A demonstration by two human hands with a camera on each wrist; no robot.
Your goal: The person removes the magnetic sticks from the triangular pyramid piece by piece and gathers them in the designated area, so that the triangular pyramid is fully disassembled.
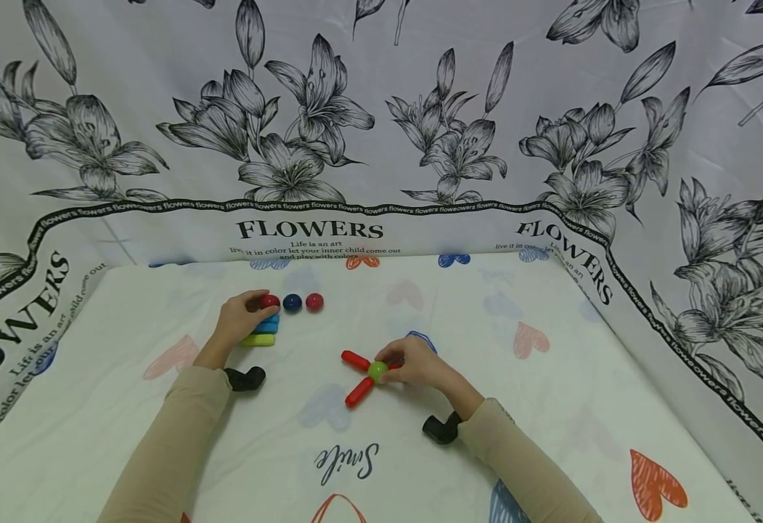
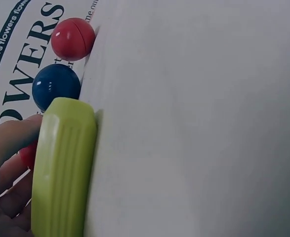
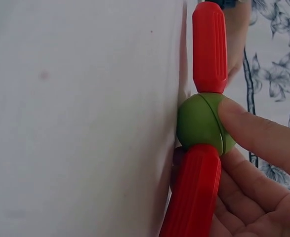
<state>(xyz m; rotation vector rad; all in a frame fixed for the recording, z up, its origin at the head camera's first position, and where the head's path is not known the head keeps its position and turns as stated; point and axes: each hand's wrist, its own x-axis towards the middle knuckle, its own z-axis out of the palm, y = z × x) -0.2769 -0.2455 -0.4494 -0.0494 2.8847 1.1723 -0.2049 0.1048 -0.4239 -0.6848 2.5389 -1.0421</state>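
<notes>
My left hand (image 1: 239,319) holds a red ball (image 1: 269,299) between thumb and fingers, beside blue rods (image 1: 266,324) and a yellow-green rod (image 1: 259,340). In the left wrist view, the yellow-green rod (image 2: 65,168) partly hides that ball (image 2: 28,154). My right hand (image 1: 418,361) pinches a green ball (image 1: 377,371) near the middle of the table. Red rods (image 1: 358,392) stick out from the green ball in different directions, one partly covered by the fingers. Up close, the right wrist view shows the thumb pressing on the green ball (image 3: 201,121) between two red rods (image 3: 210,49).
A dark blue ball (image 1: 292,303) and another red ball (image 1: 314,302) sit in a row to the right of my left hand. The white tablecloth (image 1: 459,312) has printed hearts, and a flower-printed cloth (image 1: 446,145) stands behind it. Black wrist mounts (image 1: 246,378) jut from both sleeves.
</notes>
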